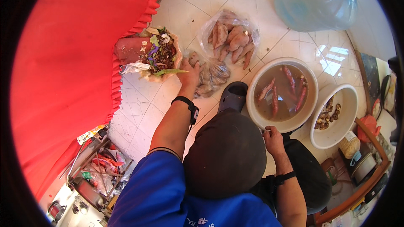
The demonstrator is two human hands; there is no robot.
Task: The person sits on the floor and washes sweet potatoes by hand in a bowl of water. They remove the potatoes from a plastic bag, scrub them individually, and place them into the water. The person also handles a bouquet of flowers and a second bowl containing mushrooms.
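My left hand point(188, 72) reaches to the edge of a clear plastic bag of knobbly brown tubers point(210, 77); whether its fingers grip anything is not clear. Just left of it lies a heap of plant scraps point(161, 53) in a lined container. My right hand point(272, 137), fingers curled, is at the near rim of a white basin point(282, 127). Several reddish long roots point(275, 101) lie in the basin's murky water. Above my left hand, an open plastic bag holds sweet potatoes point(239, 41).
A second white basin point(352, 116) with small brown tubers stands at right. A large bluish water bottle point(312, 3) is at upper right. Red cloth point(75, 37) hangs at left. My dark clog point(233, 96) rests on the tiled floor between bag and basin.
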